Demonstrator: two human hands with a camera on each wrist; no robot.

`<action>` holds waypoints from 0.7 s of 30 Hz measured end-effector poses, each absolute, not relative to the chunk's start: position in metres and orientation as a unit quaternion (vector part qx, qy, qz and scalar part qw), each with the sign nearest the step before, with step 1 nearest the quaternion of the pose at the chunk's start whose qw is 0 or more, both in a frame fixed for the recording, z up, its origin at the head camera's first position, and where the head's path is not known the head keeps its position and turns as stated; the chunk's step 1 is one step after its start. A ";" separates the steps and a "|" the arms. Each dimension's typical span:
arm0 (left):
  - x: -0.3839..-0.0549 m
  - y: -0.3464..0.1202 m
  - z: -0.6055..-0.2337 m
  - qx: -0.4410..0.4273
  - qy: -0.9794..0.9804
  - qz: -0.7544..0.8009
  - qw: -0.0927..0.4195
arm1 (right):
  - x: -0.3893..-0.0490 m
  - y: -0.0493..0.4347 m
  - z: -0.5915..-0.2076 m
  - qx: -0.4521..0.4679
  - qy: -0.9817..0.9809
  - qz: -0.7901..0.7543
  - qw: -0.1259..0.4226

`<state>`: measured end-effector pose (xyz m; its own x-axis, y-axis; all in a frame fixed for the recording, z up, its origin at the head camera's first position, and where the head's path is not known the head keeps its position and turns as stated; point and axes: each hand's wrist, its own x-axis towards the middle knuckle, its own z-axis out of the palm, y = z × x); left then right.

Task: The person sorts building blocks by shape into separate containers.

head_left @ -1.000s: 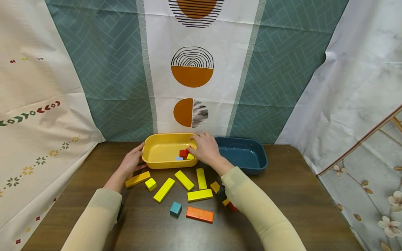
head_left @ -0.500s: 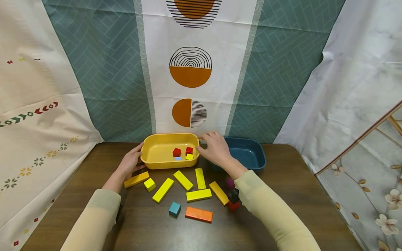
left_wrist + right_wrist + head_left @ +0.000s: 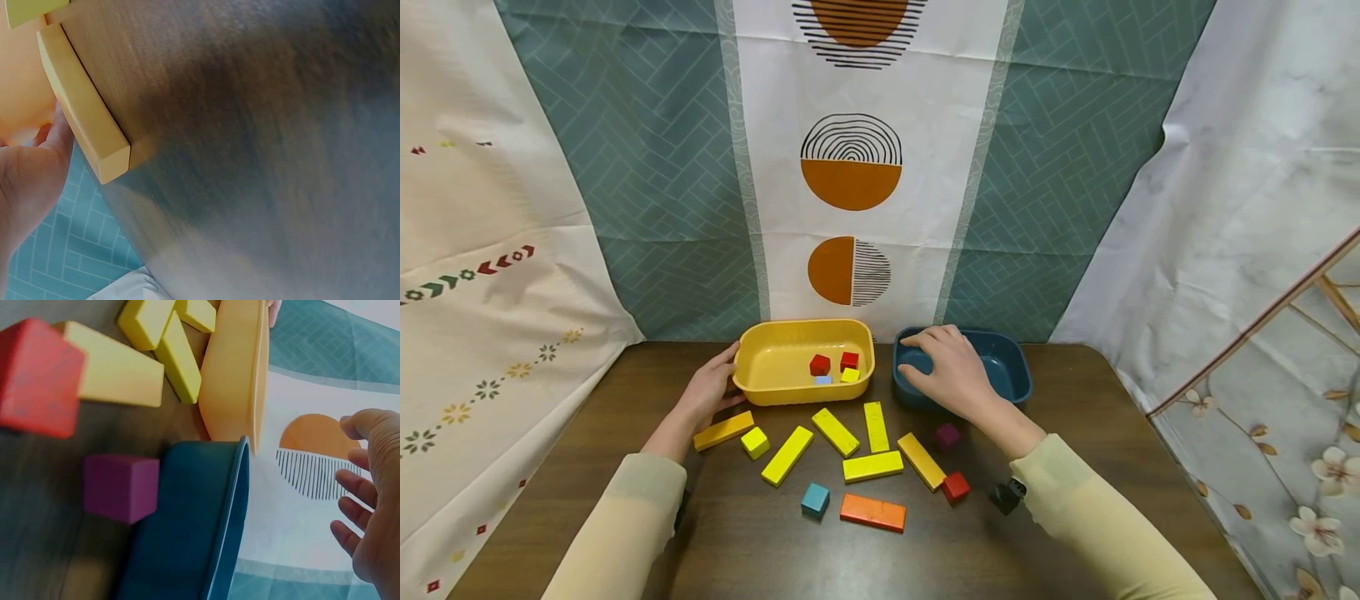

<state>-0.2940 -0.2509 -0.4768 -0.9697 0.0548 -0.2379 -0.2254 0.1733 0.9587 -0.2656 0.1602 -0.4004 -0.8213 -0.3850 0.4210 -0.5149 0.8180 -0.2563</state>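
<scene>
My left hand (image 3: 703, 394) holds the left end of a yellow tray (image 3: 775, 396), fingers toward the back of that end and thumb low at the front. Inside the tray lie two red cubes (image 3: 820, 365), a small yellow block (image 3: 850, 376) and a light blue one (image 3: 823, 380). My right hand (image 3: 950, 371) hovers above the dark blue tray (image 3: 1013, 371), fingers spread and loosely bent with nothing in them. In the left wrist view an orange-yellow long block (image 3: 84, 106) lies beside the left hand. A purple cube (image 3: 120, 486) sits before the blue tray.
In front of the trays lie several yellow long blocks (image 3: 873, 467), a yellow cube (image 3: 756, 442), a teal cube (image 3: 815, 500), an orange block (image 3: 872, 512), an amber block (image 3: 921, 461) and a red cube (image 3: 955, 487). Patterned cloth (image 3: 853, 287) hangs right behind the trays.
My right hand has left the yellow tray's right end and moved right, over the blue tray. The two red cubes now lie apart in the yellow tray. My left hand stays put.
</scene>
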 end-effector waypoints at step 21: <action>-0.297 -0.252 -0.480 -0.045 0.754 0.647 0.110 | -0.208 0.220 -0.409 0.259 -0.927 0.194 0.191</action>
<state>-0.2970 -0.2523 -0.4795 -0.9717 0.0756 -0.2239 -0.2098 0.1600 0.9646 -0.2077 0.2202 -0.4093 -0.7931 -0.4060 0.4539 -0.5541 0.7905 -0.2611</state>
